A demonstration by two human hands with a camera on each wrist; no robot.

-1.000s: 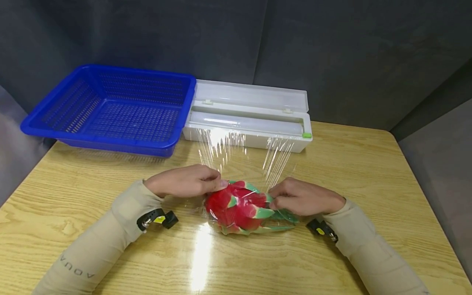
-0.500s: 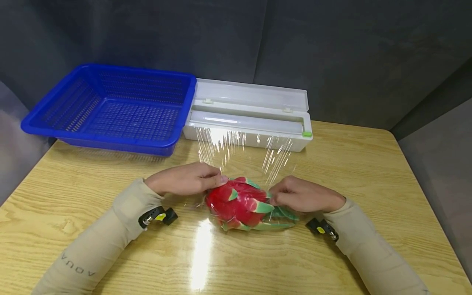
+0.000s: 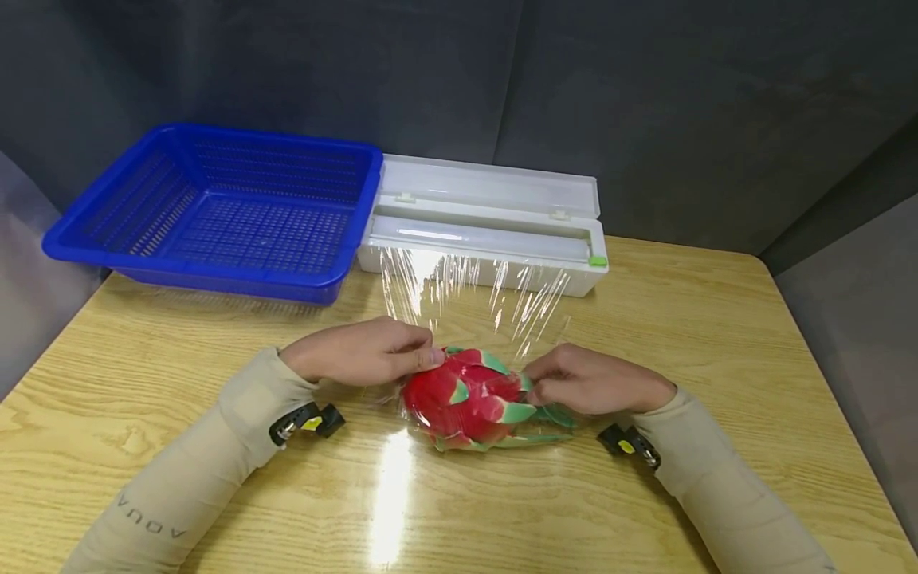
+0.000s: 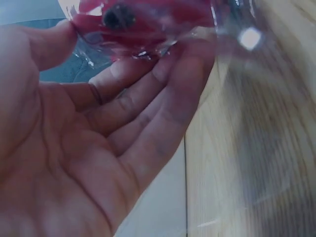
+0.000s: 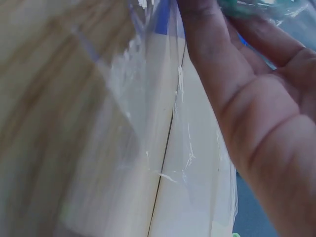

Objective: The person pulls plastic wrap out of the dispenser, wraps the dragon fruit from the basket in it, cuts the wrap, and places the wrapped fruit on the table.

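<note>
Over a pale wooden table (image 3: 688, 319), my left hand (image 3: 367, 351) and right hand (image 3: 595, 379) grip the film-wrapped dragon fruit (image 3: 476, 402) from either side, its long axis running crosswise, green tips pointing right. Clear film (image 3: 404, 291) stretches beyond to a white dispenser (image 3: 488, 209).

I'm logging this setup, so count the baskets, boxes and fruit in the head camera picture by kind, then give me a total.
Basket: 1, blue
Box: 1, white
Dragon fruit: 1, red and green
Total: 3
</note>
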